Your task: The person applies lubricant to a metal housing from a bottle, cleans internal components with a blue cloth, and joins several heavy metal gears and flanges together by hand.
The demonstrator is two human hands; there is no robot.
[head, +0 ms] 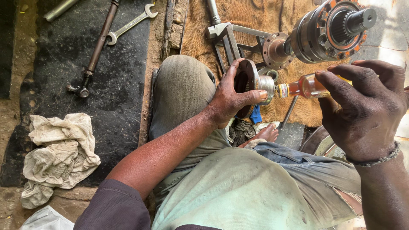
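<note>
My left hand (232,100) grips a round rusty metal flange with a shiny hub (253,83), held on edge above my knee. My right hand (362,108) holds a small clear bottle of amber liquid (304,86), tipped sideways with its nozzle pointing at the shiny hub, almost touching it. Just above the bottle lies a large axle assembly with an orange-rimmed drum and a splined shaft (330,30).
A burlap cloth (255,15) covers the ground under a grey metal bracket (230,40). To the left lie a double-ended spanner (130,24), a long rusty rod (100,44) and a crumpled dirty rag (59,155). My knees fill the middle.
</note>
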